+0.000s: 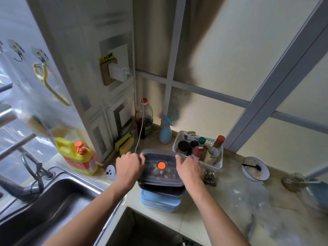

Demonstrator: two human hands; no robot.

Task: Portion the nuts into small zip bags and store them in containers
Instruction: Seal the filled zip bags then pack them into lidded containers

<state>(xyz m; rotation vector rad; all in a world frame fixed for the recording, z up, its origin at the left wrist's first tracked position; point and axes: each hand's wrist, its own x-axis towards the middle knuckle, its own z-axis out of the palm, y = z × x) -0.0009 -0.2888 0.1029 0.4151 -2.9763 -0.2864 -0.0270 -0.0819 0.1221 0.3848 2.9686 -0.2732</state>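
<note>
The box [160, 168] with nuts sits on top of 2 more boxes on the tabletop [195, 217]. The left hand [128, 166] and right hand [190, 168] grip its 2 short sides. It looks stiff, light and smooth, so those sides seem best to hold.

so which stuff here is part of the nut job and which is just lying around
In the job: left hand and right hand on the lidded container, stacked containers below, bag of nuts.
Lying about: detergent bottle, spray bottle, condiment basket, bowl.

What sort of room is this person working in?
Most likely a small home kitchen: a steel sink beside the counter, a yellow detergent bottle, and a basket of condiment jars against the wall.
</note>
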